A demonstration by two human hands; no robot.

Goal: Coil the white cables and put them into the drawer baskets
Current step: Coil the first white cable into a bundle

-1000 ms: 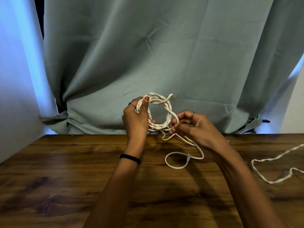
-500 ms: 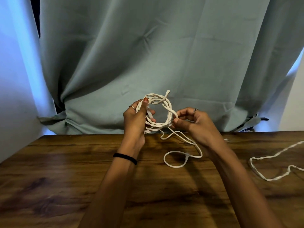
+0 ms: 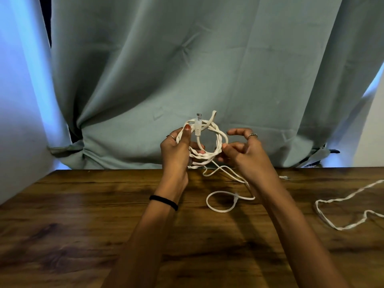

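A coil of white cable (image 3: 216,140) hangs in the air above the far edge of the wooden table (image 3: 83,215). My left hand (image 3: 176,150) grips the coil's left side, thumb up along it, and a clear plug end stands up at the coil's top. My right hand (image 3: 243,152) pinches the coil's right side with thumb and forefinger, the other fingers spread. The cable's loose tail (image 3: 224,200) drops to the table and forms a small loop. A second white cable (image 3: 342,208) lies uncoiled at the table's right.
A grey-green curtain (image 3: 187,69) hangs right behind the table's far edge. A pale wall closes the left side. No drawer or basket is in view.
The plug end now sticks up at the coil's top. My right hand's fingers have spread open wider, and both hands sit slightly lower in view.
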